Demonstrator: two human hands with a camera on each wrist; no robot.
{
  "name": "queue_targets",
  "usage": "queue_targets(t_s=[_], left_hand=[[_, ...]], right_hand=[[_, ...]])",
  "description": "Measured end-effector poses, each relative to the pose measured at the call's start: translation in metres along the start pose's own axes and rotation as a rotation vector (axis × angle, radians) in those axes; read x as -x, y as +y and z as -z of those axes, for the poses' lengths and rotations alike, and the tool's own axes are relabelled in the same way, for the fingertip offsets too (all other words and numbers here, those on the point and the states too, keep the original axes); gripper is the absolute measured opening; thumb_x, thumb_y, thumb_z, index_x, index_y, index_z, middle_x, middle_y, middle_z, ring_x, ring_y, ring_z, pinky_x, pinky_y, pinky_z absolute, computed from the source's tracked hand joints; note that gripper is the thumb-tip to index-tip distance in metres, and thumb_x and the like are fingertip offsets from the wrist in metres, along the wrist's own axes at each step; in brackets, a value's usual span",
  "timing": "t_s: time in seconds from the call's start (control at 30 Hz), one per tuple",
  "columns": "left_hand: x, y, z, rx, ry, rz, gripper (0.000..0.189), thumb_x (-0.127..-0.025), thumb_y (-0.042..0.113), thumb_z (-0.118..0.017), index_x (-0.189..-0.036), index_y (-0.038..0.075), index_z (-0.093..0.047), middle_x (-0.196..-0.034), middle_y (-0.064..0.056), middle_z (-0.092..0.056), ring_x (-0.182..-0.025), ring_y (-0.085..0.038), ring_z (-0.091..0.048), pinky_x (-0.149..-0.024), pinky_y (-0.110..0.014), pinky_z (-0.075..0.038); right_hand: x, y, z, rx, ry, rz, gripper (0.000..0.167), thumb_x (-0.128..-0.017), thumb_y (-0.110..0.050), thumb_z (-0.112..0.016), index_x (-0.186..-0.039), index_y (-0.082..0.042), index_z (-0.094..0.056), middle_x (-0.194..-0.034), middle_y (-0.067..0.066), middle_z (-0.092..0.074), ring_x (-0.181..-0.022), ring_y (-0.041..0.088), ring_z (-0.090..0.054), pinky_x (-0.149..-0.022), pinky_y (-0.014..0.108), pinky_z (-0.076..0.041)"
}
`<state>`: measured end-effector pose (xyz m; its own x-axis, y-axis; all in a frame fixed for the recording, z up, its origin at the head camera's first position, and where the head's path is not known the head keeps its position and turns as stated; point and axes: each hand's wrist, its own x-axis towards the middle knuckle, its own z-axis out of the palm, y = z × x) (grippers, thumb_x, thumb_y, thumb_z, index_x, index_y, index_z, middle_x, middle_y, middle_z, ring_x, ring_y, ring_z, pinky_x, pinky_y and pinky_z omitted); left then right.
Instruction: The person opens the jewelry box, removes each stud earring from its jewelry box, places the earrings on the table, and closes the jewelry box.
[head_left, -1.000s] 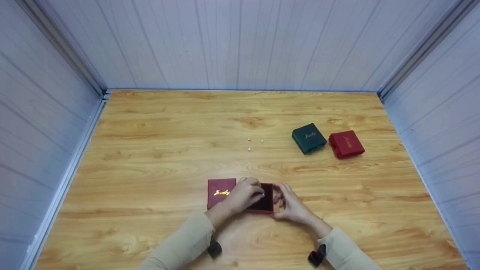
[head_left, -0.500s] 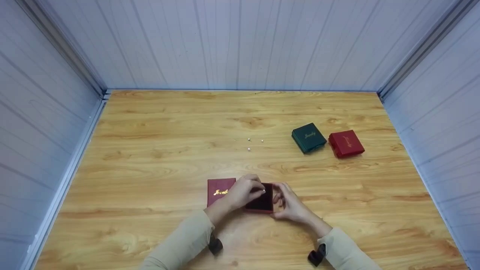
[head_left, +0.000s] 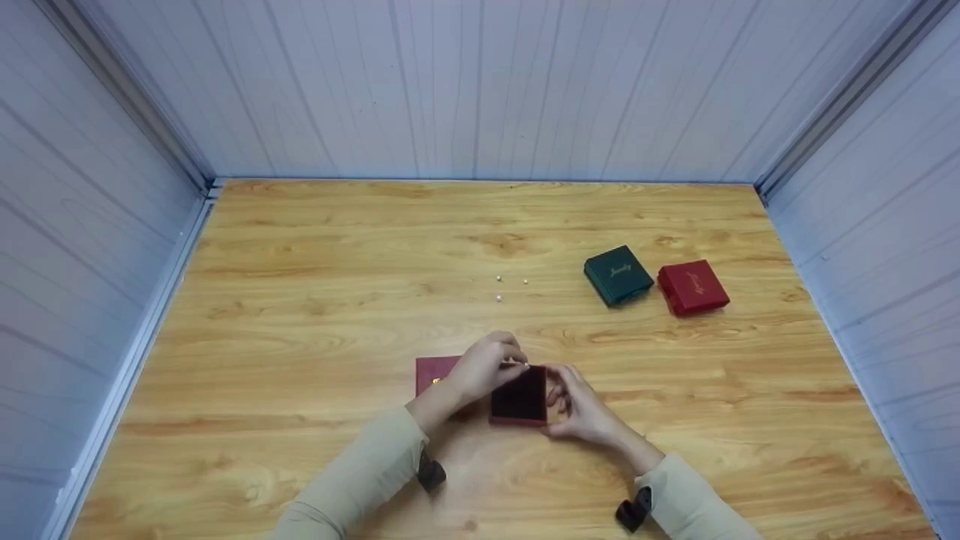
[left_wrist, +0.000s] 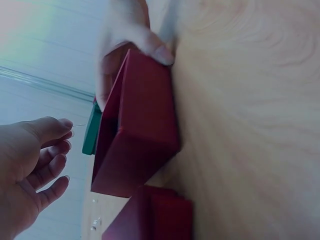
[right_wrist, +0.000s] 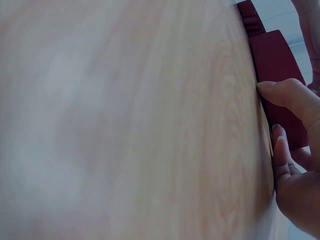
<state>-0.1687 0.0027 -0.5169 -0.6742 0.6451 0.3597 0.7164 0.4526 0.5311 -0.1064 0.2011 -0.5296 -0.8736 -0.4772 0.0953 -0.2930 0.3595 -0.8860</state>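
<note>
My left hand pinches a small white stud earring between thumb and forefinger, close to the far rim of an open dark red jewelry box. In the left wrist view its thin pin sticks out past the fingertips, the other fingers loosely curled. My right hand grips the box from the right, thumb at the near corner and fingers at the far one. The box interior is dark. The matching red lid with gold lettering lies left of the box, partly hidden under the left forearm.
Several tiny white earrings lie on the wooden table beyond the hands. A green jewelry box and a red one stand closed at the back right. Pale panel walls enclose the table's back and sides.
My left hand has moved away from me, from over the box's middle to its far rim, still pinching the earring. The right hand and the box stay in place.
</note>
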Motion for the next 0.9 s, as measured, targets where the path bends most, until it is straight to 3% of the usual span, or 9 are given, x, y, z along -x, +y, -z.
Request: queue_targets(t_s=[0.4,0.9], left_hand=[[-0.019,-0.009,0.012,-0.011,-0.051,0.097,0.010,-0.080,0.010,-0.063,-0.082,0.003,-0.070,-0.079,-0.005,-0.055,-0.076,-0.017,-0.055,-0.068,-0.022,-0.045],[-0.050,-0.026,0.009,-0.080,-0.127,0.188,0.012,-0.080,0.009,-0.062,-0.084,0.000,-0.070,-0.082,-0.008,-0.059,-0.078,-0.019,-0.058,-0.071,-0.026,-0.047]], right_hand=[[-0.001,-0.002,0.000,-0.012,-0.006,-0.003,0.075,-0.056,0.012,-0.075,-0.118,0.016,-0.034,-0.092,0.029,-0.044,-0.072,0.039,-0.048,-0.058,0.037,-0.044],[-0.001,0.001,0.000,-0.014,0.000,-0.008,0.074,-0.056,0.010,-0.076,-0.118,0.016,-0.035,-0.090,0.028,-0.044,-0.071,0.039,-0.048,-0.057,0.038,-0.044]])
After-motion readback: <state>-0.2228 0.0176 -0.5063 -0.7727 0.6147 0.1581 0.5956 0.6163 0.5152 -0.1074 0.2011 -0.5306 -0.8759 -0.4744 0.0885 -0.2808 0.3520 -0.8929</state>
